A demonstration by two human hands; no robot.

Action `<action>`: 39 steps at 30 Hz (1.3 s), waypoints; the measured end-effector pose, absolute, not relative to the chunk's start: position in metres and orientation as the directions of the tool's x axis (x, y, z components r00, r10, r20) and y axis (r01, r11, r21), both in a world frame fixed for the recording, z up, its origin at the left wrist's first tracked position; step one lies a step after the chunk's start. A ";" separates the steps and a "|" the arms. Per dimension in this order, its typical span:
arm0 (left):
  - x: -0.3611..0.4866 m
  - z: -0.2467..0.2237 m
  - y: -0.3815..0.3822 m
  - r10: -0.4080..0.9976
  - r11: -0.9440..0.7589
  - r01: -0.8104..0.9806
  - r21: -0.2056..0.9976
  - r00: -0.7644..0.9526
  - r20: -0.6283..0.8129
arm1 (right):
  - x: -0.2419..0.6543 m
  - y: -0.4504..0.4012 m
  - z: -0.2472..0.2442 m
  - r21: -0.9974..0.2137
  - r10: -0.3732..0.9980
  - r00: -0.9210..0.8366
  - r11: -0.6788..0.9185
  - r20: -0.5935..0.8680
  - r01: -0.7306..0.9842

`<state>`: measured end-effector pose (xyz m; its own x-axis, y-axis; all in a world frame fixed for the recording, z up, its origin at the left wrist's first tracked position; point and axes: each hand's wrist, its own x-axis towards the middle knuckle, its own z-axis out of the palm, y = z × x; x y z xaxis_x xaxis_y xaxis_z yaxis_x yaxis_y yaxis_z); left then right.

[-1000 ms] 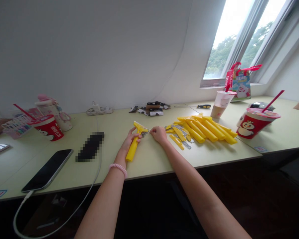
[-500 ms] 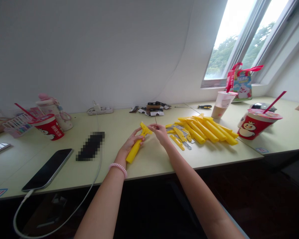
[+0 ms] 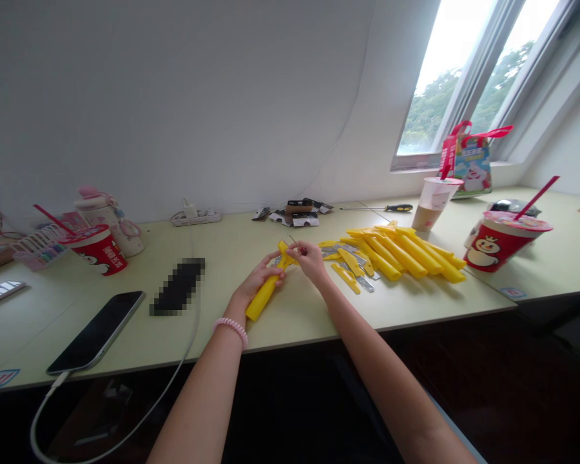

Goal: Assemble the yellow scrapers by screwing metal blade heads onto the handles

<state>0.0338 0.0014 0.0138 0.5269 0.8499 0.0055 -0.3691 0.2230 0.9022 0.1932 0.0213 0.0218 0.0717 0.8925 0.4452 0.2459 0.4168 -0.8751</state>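
My left hand [image 3: 258, 281] grips the handle of a yellow plastic scraper [image 3: 262, 298], whose wide head [image 3: 285, 258] points up and to the right. My right hand [image 3: 312, 261] sits just right of that head, its fingertips pinching a thin metal pin [image 3: 293, 240] that sticks up and left. A small metal piece [image 3: 276, 260] shows at the head's left edge, partly hidden by my left fingers. To the right lies a heap of yellow scraper parts [image 3: 406, 256], with loose metal blades [image 3: 362, 278] among them.
On the pale green desk [image 3: 299, 322] are a black phone [image 3: 96, 332] with a white cable, a pixelated dark patch [image 3: 178, 287], a power strip [image 3: 196, 218], a screwdriver [image 3: 399, 208], and red-and-white drink cups [image 3: 500, 241] [image 3: 96, 250]. Dark packets [image 3: 294, 214] lie by the wall.
My right hand has moved left, closer to the scraper head, with the pin now pointing up. The scraper has tilted further to the right in my left hand.
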 end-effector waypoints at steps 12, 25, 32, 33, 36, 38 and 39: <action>0.036 0.013 0.002 0.868 0.231 -0.398 0.888 0.497 -0.002 | 0.192 0.021 0.017 -0.916 0.921 -0.006 0.388 0.390 0.098; 0.035 0.008 0.014 0.949 0.203 -0.529 0.824 0.314 -0.032 | 0.207 0.002 0.031 -0.775 0.718 0.295 0.563 0.630 0.287; 0.035 0.006 0.015 0.954 0.196 -0.544 0.816 0.299 -0.029 | 0.206 -0.007 0.031 -0.699 0.652 0.268 0.599 0.709 0.390; 0.035 0.007 0.015 0.954 0.195 -0.545 0.816 0.299 -0.028 | 0.205 -0.006 0.031 -0.684 0.636 0.267 0.612 0.724 0.396; 0.035 0.007 0.015 0.953 0.195 -0.536 0.822 0.301 -0.029 | 0.204 -0.005 0.030 -0.644 0.608 0.235 0.647 0.759 0.407; 0.035 0.007 0.015 0.953 0.192 -0.529 0.827 0.303 -0.027 | 0.204 -0.004 0.029 -0.620 0.593 0.209 0.665 0.777 0.416; 0.035 0.006 0.015 0.952 0.189 -0.527 0.828 0.304 -0.024 | 0.203 -0.003 0.029 -0.608 0.585 0.200 0.672 0.786 0.422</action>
